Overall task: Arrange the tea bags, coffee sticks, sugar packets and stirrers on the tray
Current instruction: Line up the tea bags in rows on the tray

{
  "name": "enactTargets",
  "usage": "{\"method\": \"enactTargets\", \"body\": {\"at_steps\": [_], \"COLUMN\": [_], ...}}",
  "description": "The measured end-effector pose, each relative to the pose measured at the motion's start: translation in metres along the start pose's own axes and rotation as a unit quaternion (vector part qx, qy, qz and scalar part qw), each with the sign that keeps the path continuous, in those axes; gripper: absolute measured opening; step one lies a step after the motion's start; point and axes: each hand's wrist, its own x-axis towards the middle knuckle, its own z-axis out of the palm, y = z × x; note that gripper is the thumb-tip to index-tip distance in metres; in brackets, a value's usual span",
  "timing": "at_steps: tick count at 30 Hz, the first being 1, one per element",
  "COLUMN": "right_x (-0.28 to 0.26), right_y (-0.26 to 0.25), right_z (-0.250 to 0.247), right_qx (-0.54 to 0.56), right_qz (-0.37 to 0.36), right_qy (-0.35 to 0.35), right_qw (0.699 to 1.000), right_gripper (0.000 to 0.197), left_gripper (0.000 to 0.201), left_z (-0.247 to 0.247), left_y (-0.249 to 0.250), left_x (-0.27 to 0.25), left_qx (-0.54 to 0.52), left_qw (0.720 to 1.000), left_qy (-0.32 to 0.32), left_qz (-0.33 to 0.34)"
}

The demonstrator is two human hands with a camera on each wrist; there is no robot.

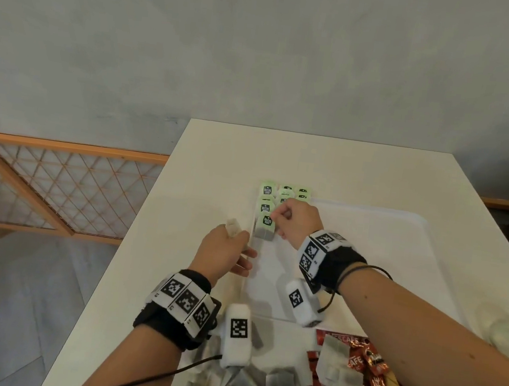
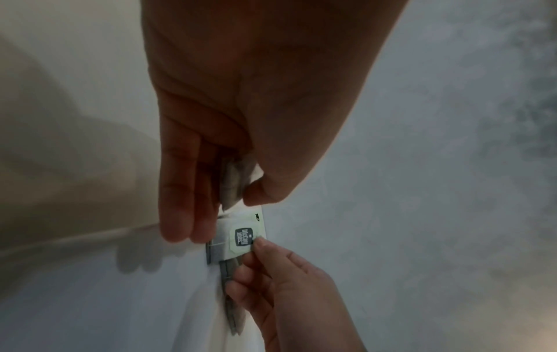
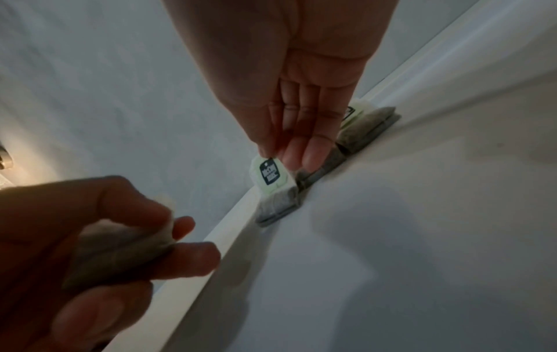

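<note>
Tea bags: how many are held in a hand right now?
2. One tea bag is gripped in the left hand, beside the tray; the right hand pinches the tag of another tea bag on the tray. Palms may hide more.

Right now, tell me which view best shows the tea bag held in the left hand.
The right wrist view: the tea bag fills the near corner, gripped by the left hand. In the left wrist view only a sliver shows between thumb and fingers. The head view shows a small tip above the knuckles.
</note>
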Motion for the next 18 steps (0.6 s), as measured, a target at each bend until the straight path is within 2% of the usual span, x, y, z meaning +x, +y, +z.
{"method": "enactTargets", "body": {"at_steps": [4, 7, 13, 18], "right_x": [0.01, 0.013, 0.004, -0.021], "right_y": [-0.003, -0.004, -0.011, -0.022], "right_z": [0.006, 0.007, 0.001, -0.006], "right_qx": [-0.017, -0.022, -0.001, 0.107], "right_qz": [-0.009, -0.011, -0.011, -0.036], "right_qy": [-0.003, -0.001, 0.01, -0.027], "right_qw": [1.0, 1.0, 1.0, 0.993], "right_gripper": [0.01, 0.008, 0.01, 0.009], "left_gripper": [0.015, 0.019, 0.02, 0.02], "left_z": [-0.002, -0.005, -0.006, 0.001], "left_y": [-0.002, -0.003, 0.001, 0.008], "left_x": [0.002, 0.002, 0.004, 0.001], "left_qx": [-0.018, -0.026, -0.003, 0.012], "left_qw": [0.999, 0.999, 0.999, 0.999], "left_qy": [-0.023, -0.039, -0.01, -0.024], "left_qz": [-0.015, 0.0, 0.034, 0.037]}}
